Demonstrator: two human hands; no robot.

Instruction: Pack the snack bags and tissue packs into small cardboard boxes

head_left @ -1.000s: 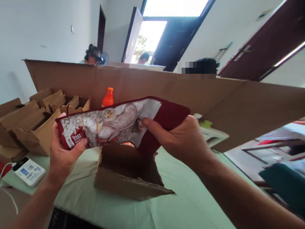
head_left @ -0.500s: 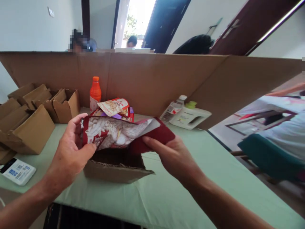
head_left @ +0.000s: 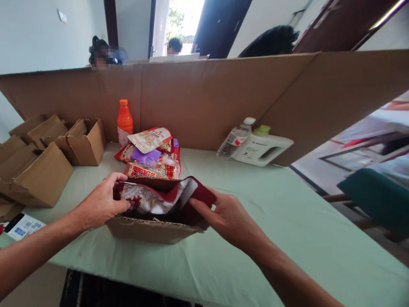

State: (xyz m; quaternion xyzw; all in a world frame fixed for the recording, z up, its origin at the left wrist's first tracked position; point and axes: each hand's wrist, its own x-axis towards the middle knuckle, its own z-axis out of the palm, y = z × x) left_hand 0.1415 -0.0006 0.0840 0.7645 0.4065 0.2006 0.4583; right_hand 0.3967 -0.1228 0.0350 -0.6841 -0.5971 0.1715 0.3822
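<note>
A dark red food packet (head_left: 150, 198) with a pale printed picture sits partly down inside an open cardboard box (head_left: 150, 232). My left hand (head_left: 110, 198) pinches the packet's left end, thumb in front, at the box's left side. At the other end, my right hand (head_left: 220, 213) grips the packet's plain red part, where a whitish inner flap shows. The packet's lower part is hidden by the box's front wall. Just behind the box lies a pile of snack packets (head_left: 153, 168), with a purple packet (head_left: 145, 155) and a red-and-cream packet (head_left: 151, 140) among them.
Several open cardboard boxes (head_left: 47, 175) crowd the table's left side. An orange bottle (head_left: 124, 123), a clear bottle (head_left: 234, 143) and a white jug (head_left: 265, 149) stand before a cardboard partition (head_left: 198, 98). A phone (head_left: 24, 226) lies at left. People are beyond the partition.
Both hands have lowered the red packet from above the box to partly inside it. More of the snack pile behind now shows. The view has shifted slightly.
</note>
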